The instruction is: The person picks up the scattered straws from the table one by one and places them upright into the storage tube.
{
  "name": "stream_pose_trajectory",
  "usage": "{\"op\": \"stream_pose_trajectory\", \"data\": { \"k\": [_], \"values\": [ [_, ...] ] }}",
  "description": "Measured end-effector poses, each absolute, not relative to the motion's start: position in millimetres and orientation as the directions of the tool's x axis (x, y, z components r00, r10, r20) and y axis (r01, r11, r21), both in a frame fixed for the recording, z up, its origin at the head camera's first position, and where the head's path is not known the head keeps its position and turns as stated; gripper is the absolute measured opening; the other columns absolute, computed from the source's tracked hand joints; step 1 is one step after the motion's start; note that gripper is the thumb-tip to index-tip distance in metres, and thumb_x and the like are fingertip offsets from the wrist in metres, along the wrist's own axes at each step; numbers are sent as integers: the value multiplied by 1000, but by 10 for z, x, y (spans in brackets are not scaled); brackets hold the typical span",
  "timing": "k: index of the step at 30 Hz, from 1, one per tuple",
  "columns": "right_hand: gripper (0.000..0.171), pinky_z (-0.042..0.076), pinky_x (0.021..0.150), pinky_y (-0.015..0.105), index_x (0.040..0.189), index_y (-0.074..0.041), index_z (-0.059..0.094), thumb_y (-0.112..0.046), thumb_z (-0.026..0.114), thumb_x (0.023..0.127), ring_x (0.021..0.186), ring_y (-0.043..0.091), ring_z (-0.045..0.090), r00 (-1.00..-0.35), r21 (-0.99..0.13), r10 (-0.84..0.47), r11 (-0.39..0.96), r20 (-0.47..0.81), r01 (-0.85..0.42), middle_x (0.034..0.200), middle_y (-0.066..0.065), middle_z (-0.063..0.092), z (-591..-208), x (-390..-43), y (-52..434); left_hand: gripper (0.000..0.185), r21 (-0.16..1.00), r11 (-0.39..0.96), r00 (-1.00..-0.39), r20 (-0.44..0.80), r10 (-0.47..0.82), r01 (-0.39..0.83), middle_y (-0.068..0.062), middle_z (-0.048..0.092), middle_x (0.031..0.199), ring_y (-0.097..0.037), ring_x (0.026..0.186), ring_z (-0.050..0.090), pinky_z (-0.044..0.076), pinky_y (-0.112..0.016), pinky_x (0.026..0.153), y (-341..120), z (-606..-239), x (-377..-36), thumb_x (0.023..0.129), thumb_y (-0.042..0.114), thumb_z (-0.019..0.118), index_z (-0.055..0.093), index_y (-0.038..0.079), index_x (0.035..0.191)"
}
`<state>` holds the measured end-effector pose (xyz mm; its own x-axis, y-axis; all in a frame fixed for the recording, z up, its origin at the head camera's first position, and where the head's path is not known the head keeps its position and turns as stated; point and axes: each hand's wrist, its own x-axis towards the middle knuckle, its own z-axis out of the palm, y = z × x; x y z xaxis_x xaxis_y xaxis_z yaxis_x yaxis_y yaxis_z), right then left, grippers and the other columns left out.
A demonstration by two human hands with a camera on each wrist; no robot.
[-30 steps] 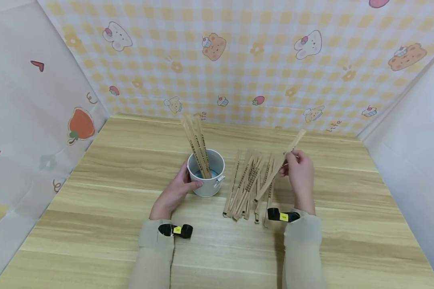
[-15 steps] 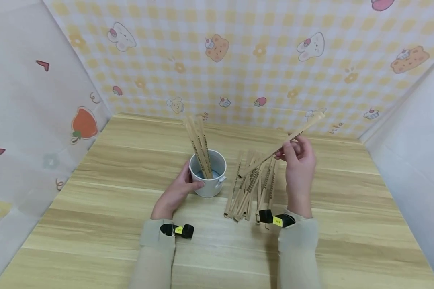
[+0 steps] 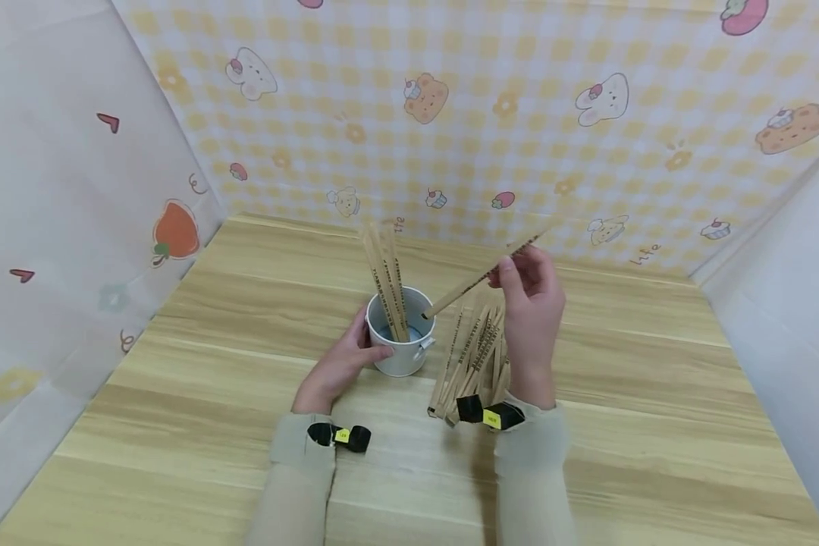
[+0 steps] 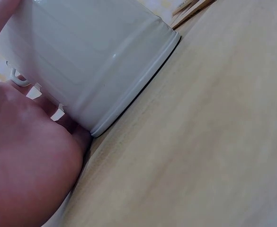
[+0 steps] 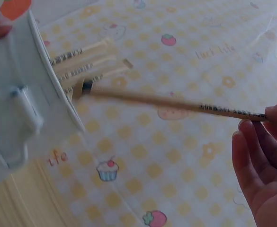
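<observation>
A small white metal bucket stands on the wooden table with several thin sticks in printed brown paper wrappers leaning in it. My left hand grips the bucket from its left side, thumb near the front rim; the left wrist view shows fingers curled round the bucket wall. Between thumb and fingers, my right hand pinches one more paper-wrapped stick. It slants down to the left, and its dark-marked lower end overlaps the bucket's right rim. In the right wrist view this stick points toward the bucket mouth.
Right of the bucket lies a loose pile of similar wrapped sticks, partly hidden by the right hand and wrist camera. A checked yellow backdrop closes off the table's back, with a pale panel at the left side.
My right hand has lifted the wrapped stick off the pile and carried it left to the bucket. The left hand keeps holding the bucket, and the head view has shifted slightly.
</observation>
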<state>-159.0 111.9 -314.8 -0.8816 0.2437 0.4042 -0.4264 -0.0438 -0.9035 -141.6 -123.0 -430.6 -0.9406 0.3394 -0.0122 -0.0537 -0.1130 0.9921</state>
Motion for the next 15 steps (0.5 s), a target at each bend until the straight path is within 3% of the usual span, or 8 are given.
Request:
{"op": "stream_pose_trajectory", "data": {
  "k": [7,10,15],
  "values": [
    [23,50,68,29,102,7,55,-9,58,86,74,22,57,-873,-891,184,44,451,-451,86,10,58,-3118,-1561,935,89,990,-126,-940,-12,342,-58,-6,16,146,-19,132,16,15,-39,106,-1219,-4293,-1393,77,5,65,9,23,143],
    [23,50,68,27,103,4,57,-11,58,86,75,21,57,-878,-895,174,76,447,-440,88,10,59,-3156,-1585,908,89,991,-125,-939,-11,343,-57,-7,17,146,-20,131,17,16,-39,105,-1221,-4296,-1401,77,5,65,9,23,143],
    [31,50,69,25,108,-5,59,-27,59,86,79,14,59,-907,-911,129,161,400,-379,92,5,60,-3397,-1723,871,89,991,-121,-940,-10,341,-55,-7,18,145,-20,131,18,16,-39,105,-1228,-4295,-1412,76,6,65,10,23,143]
  ]
}}
